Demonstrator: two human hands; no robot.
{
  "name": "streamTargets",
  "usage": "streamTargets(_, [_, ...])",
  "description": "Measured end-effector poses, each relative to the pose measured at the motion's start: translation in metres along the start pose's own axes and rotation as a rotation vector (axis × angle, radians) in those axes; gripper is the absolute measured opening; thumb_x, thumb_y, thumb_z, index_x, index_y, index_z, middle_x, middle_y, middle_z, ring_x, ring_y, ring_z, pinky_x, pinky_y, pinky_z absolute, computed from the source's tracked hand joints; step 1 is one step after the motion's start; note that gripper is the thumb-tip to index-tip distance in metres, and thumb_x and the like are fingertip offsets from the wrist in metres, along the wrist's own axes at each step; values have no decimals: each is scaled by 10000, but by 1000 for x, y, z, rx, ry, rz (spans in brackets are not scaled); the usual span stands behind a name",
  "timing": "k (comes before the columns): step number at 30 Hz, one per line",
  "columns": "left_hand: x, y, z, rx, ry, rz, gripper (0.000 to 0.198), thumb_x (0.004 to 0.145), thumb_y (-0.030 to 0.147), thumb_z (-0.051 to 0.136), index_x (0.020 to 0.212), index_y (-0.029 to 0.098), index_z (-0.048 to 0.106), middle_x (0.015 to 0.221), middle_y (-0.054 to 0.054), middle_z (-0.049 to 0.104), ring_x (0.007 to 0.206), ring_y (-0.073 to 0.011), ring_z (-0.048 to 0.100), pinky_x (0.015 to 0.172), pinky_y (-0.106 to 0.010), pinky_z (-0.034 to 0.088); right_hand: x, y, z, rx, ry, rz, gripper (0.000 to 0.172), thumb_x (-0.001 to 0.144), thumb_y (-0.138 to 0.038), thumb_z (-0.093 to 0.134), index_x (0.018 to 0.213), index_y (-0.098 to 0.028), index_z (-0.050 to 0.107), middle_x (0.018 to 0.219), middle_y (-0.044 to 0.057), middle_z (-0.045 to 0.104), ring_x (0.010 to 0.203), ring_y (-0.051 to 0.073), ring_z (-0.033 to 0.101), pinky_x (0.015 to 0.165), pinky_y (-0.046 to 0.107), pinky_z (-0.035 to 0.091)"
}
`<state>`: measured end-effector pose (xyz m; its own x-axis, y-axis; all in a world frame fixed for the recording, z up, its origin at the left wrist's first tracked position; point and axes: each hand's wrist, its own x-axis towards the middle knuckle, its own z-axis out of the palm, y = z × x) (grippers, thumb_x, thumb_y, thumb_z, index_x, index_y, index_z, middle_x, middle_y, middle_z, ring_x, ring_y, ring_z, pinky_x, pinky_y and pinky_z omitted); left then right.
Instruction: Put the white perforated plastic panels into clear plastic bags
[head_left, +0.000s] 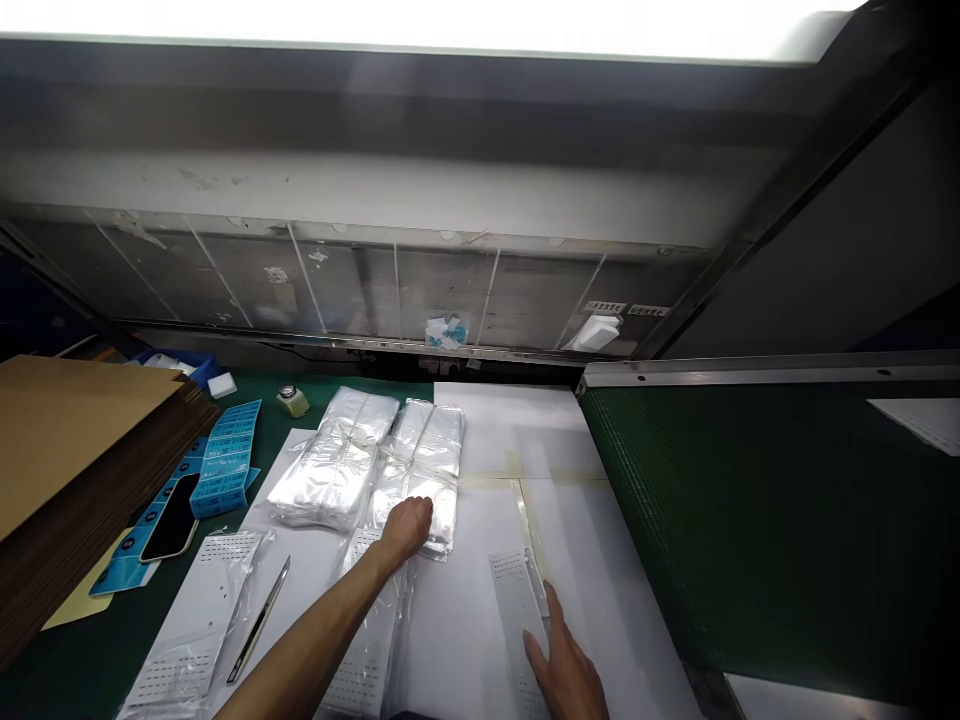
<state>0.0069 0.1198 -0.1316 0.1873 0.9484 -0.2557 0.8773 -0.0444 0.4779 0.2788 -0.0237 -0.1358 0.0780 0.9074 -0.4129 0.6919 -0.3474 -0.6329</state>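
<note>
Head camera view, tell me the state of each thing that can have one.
Lamp: lit
Phone: screen dark
Knife: lying down, blade apparently out
Bottle: upright, capped
Cardboard: stacked
Left bag bundle: tied
Right bag bundle: tied
Leftmost dotted card: in clear plastic
Left hand: curled closed
Right hand: at dotted strip, grip unclear

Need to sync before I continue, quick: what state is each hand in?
Left hand: closed over the clear plastic bags; can't tell if it grips any.
Right hand: open, at the dotted white panel.
</note>
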Motion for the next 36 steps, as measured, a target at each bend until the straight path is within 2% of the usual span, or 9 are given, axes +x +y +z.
streamTargets(4, [-4,2,-19,-263,47,-7,157,881,280,475,913,142,545,820,-29,570,726,-159,534,681,-314,442,2,-16,-14,224,9,52,762,853,-534,344,1441,-255,-51,1331,94,485,1008,241,611,822,373,497])
streamTargets(7, [-5,5,-31,-513,67,-17,184,865,306,455,848,153,555,779,-38,582,712,-163,534,654,-288,429,5,-35,-24,317,35,18,660,836,-553,360,1400,-218,284,1341,99,475,1058,262,582,806,369,505])
streamTargets(9, [-7,10,-39,-693,56,-26,244,847,360,463,810,142,565,743,-44,584,686,-162,541,641,-278,434,8,-51,-27,311,28,-31,539,836,-534,371,1211,-183,537,1249,109,554,1047,278,582,820,377,496])
streamTargets(11, [-13,20,-46,-867,25,-30,294,824,405,494,782,124,572,709,-46,582,655,-156,546,635,-277,447,11,-70,-26,300,30,-84,442,836,-509,397,1038,-189,626,1141,97,614,1007,273,594,826,373,487])
streamTargets(19, [-72,64,-47,-1363,-150,-77,299,745,413,661,738,135,550,716,-36,580,667,-153,569,670,-304,483,10,-150,-14,264,9,-327,275,825,-489,499,841,-258,647,845,0,627,835,190,588,772,300,456])
streamTargets(24, [-100,59,-46,-1538,-140,-178,299,754,366,676,680,150,484,765,-49,554,799,-174,561,758,-327,474,6,-150,-15,219,13,-368,281,874,-405,434,747,-250,631,752,-2,594,765,183,569,731,295,442])
streamTargets(28, [-117,55,-54,-1754,-233,-164,269,805,372,609,717,178,445,647,23,443,649,-129,513,761,-346,457,11,-141,-25,205,57,-309,269,866,-411,432,767,-244,618,783,7,597,805,209,570,761,333,436])
streamTargets(31, [-120,55,-62,-1532,-260,-74,248,756,332,660,794,192,458,593,59,389,543,-100,423,647,-288,438,18,-140,-39,229,28,-286,267,835,-439,474,764,-235,632,809,11,628,799,213,586,747,339,457])
streamTargets(36, [-108,53,-65,-855,173,-110,287,827,401,537,1059,233,522,504,81,393,464,-125,429,517,-237,358,12,-127,-84,381,54,-233,371,824,-500,479,1012,-213,618,1172,71,593,1067,262,554,844,368,477])
